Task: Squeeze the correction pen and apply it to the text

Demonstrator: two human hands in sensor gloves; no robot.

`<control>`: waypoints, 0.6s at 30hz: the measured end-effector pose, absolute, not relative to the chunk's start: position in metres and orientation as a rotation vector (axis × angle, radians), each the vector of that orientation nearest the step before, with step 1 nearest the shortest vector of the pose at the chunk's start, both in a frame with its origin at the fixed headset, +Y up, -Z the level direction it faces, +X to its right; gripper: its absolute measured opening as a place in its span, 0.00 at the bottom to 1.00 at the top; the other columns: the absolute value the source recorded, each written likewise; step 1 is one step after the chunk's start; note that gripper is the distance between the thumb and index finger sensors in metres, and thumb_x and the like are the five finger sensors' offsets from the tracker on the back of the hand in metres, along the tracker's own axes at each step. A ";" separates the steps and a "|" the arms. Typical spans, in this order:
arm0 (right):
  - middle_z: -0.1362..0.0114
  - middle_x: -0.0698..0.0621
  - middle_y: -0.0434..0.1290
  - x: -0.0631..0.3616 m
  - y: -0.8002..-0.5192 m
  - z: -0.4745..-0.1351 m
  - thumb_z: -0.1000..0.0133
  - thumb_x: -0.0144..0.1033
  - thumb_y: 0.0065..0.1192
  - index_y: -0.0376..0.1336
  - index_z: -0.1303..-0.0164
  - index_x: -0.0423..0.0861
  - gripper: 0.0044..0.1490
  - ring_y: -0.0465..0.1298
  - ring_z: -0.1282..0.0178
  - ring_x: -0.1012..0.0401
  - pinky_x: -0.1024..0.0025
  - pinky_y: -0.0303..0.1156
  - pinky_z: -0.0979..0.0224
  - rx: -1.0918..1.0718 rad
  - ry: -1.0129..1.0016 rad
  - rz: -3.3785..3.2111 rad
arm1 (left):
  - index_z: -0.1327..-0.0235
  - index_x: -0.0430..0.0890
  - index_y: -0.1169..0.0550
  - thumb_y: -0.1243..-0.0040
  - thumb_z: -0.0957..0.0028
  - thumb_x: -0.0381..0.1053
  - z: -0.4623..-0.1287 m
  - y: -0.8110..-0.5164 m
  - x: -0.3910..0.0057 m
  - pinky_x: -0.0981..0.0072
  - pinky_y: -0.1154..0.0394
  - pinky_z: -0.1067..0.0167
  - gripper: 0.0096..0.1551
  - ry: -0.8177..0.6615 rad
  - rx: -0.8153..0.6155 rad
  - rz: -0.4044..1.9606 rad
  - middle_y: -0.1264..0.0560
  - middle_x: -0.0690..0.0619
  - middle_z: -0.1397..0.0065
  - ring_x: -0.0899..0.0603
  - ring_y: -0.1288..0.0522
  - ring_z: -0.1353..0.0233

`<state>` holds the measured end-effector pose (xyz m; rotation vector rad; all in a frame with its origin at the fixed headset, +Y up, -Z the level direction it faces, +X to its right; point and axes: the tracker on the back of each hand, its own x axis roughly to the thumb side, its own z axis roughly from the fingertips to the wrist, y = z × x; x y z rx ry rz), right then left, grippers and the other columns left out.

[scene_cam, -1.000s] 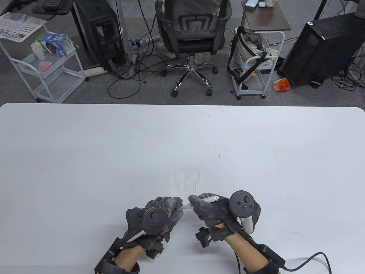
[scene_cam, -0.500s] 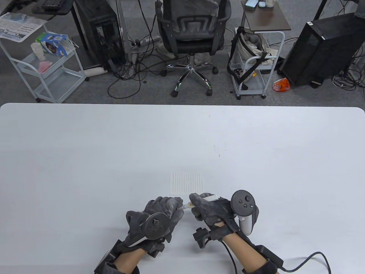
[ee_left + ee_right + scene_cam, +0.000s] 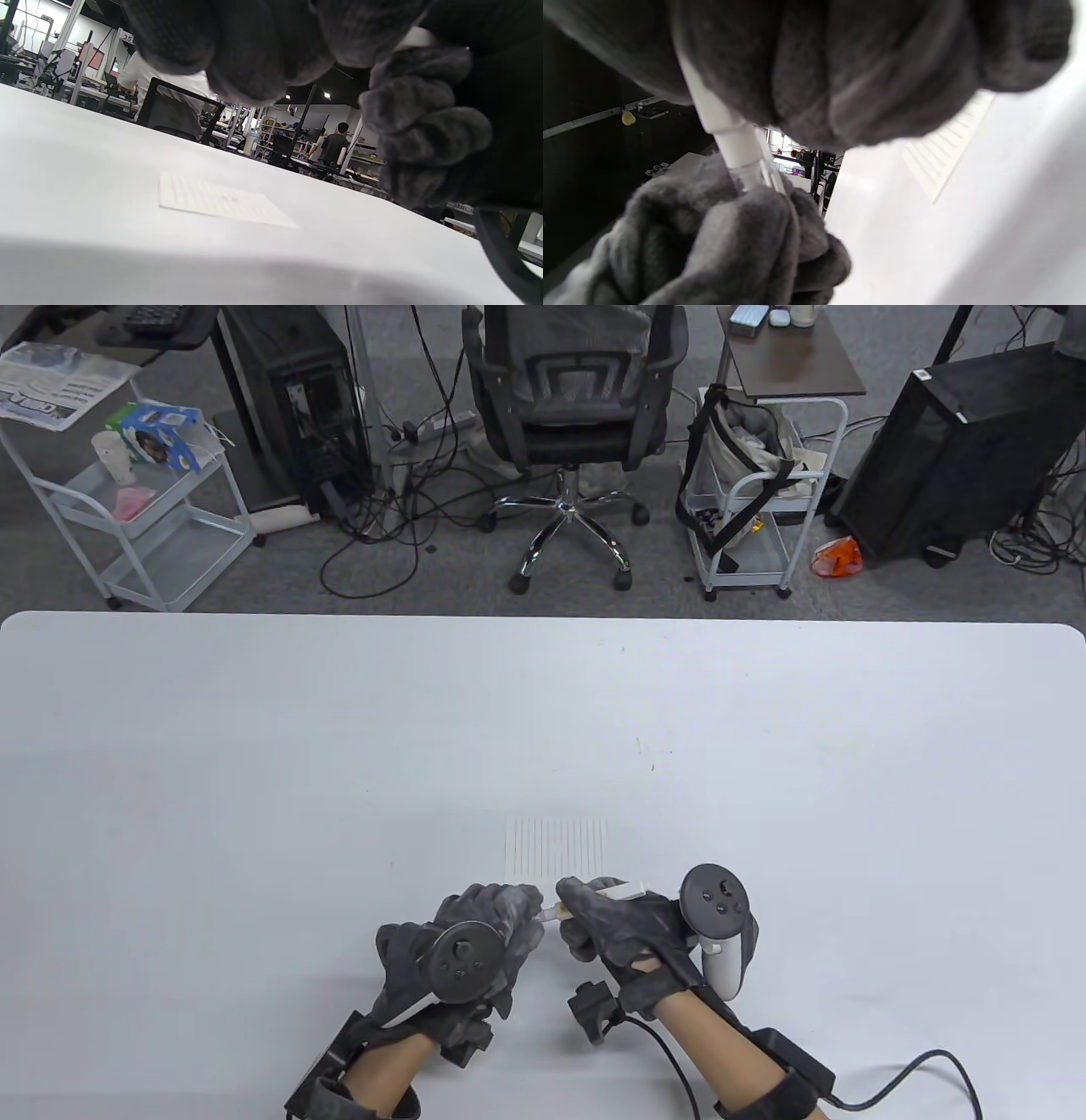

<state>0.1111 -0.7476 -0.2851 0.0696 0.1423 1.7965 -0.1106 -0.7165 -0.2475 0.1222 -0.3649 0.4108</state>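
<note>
A white correction pen point(image 3: 624, 892) lies between my two hands, just below a small lined paper point(image 3: 556, 848) on the white table point(image 3: 254, 746). My right hand point(image 3: 594, 920) grips the pen's barrel. My left hand point(image 3: 509, 918) grips the pen's clear cap end. In the right wrist view the white barrel point(image 3: 721, 114) runs down into the clear cap point(image 3: 757, 178), wrapped by my left fingers point(image 3: 734, 241). The paper also shows in the left wrist view point(image 3: 220, 201) and in the right wrist view point(image 3: 946, 156). Any text on the paper is too faint to make out.
An office chair point(image 3: 568, 407), two wire carts point(image 3: 144, 509) point(image 3: 755, 517) and computer towers point(image 3: 950, 449) stand on the floor beyond the table's far edge. A cable point(image 3: 916, 1069) trails from my right wrist across the table's near right.
Both hands have drifted slightly left and closer together, still on the pen. The right hand's tracker has shifted left.
</note>
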 end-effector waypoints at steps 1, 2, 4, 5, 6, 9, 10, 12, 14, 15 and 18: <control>0.65 0.49 0.85 0.111 -0.749 -0.286 0.50 0.63 0.67 0.77 0.75 0.48 0.26 0.84 0.74 0.56 0.57 0.81 0.54 0.061 0.149 1.801 | 0.42 0.52 0.28 0.36 0.56 0.58 -0.249 -0.718 -0.111 0.56 0.19 0.41 0.29 -0.361 0.110 0.416 0.20 0.58 0.44 0.50 0.16 0.46; 0.63 0.48 0.86 0.112 -0.750 -0.286 0.51 0.64 0.67 0.77 0.73 0.48 0.27 0.84 0.73 0.55 0.57 0.81 0.53 0.054 0.154 1.809 | 0.43 0.52 0.27 0.36 0.56 0.58 -0.250 -0.720 -0.112 0.56 0.19 0.41 0.29 -0.354 0.101 0.422 0.19 0.58 0.44 0.50 0.16 0.46; 0.53 0.46 0.84 0.115 -0.749 -0.288 0.51 0.66 0.66 0.76 0.61 0.47 0.32 0.85 0.64 0.52 0.54 0.79 0.47 0.044 0.146 1.842 | 0.43 0.51 0.27 0.36 0.57 0.58 -0.253 -0.722 -0.116 0.56 0.19 0.41 0.29 -0.341 0.090 0.411 0.19 0.58 0.45 0.49 0.16 0.46; 0.50 0.46 0.83 0.118 -0.747 -0.289 0.52 0.67 0.66 0.75 0.57 0.47 0.34 0.85 0.60 0.51 0.52 0.78 0.44 0.040 0.130 1.857 | 0.43 0.51 0.27 0.36 0.57 0.58 -0.255 -0.722 -0.118 0.55 0.19 0.42 0.29 -0.333 0.094 0.403 0.19 0.57 0.45 0.49 0.16 0.46; 0.44 0.44 0.81 0.126 -0.743 -0.291 0.52 0.68 0.65 0.73 0.51 0.46 0.37 0.84 0.53 0.49 0.50 0.76 0.40 0.030 0.081 1.886 | 0.44 0.51 0.26 0.35 0.58 0.58 -0.257 -0.723 -0.122 0.55 0.19 0.42 0.29 -0.320 0.094 0.397 0.19 0.57 0.45 0.49 0.15 0.47; 0.34 0.41 0.76 0.145 -0.730 -0.296 0.51 0.68 0.65 0.69 0.41 0.44 0.43 0.80 0.42 0.45 0.46 0.71 0.32 0.025 -0.054 1.949 | 0.44 0.50 0.25 0.34 0.59 0.57 -0.262 -0.725 -0.129 0.53 0.19 0.43 0.29 -0.303 0.094 0.368 0.18 0.55 0.46 0.47 0.15 0.47; 0.31 0.41 0.75 0.154 -0.722 -0.297 0.51 0.68 0.65 0.68 0.39 0.44 0.44 0.79 0.39 0.43 0.44 0.70 0.31 0.033 -0.124 1.997 | 0.45 0.50 0.25 0.34 0.59 0.57 -0.264 -0.726 -0.130 0.53 0.19 0.43 0.29 -0.303 0.094 0.318 0.18 0.56 0.46 0.47 0.15 0.47; 0.26 0.40 0.71 0.164 -0.711 -0.298 0.50 0.63 0.65 0.65 0.33 0.43 0.44 0.75 0.32 0.41 0.43 0.67 0.27 0.054 -0.210 2.092 | 0.45 0.50 0.24 0.33 0.60 0.57 -0.266 -0.730 -0.129 0.52 0.19 0.43 0.28 -0.292 0.075 0.285 0.17 0.56 0.47 0.47 0.15 0.47; 0.21 0.41 0.67 0.173 -0.699 -0.296 0.50 0.64 0.63 0.61 0.28 0.45 0.47 0.69 0.25 0.41 0.42 0.63 0.23 0.103 -0.302 2.254 | 0.46 0.50 0.24 0.33 0.60 0.57 -0.267 -0.734 -0.123 0.51 0.19 0.43 0.28 -0.303 0.036 0.235 0.17 0.55 0.46 0.46 0.15 0.47; 0.19 0.42 0.66 0.178 -0.695 -0.295 0.50 0.66 0.62 0.60 0.27 0.46 0.48 0.67 0.22 0.41 0.42 0.62 0.21 0.110 -0.339 2.342 | 0.46 0.51 0.24 0.33 0.60 0.57 -0.268 -0.737 -0.119 0.52 0.20 0.43 0.28 -0.311 0.011 0.189 0.17 0.56 0.46 0.46 0.15 0.47; 0.15 0.43 0.61 0.185 -0.692 -0.295 0.51 0.69 0.61 0.57 0.24 0.47 0.52 0.61 0.18 0.42 0.41 0.57 0.18 0.129 -0.355 2.501 | 0.46 0.51 0.23 0.33 0.60 0.57 -0.269 -0.745 -0.108 0.52 0.20 0.42 0.28 -0.329 -0.069 0.109 0.17 0.56 0.46 0.46 0.15 0.46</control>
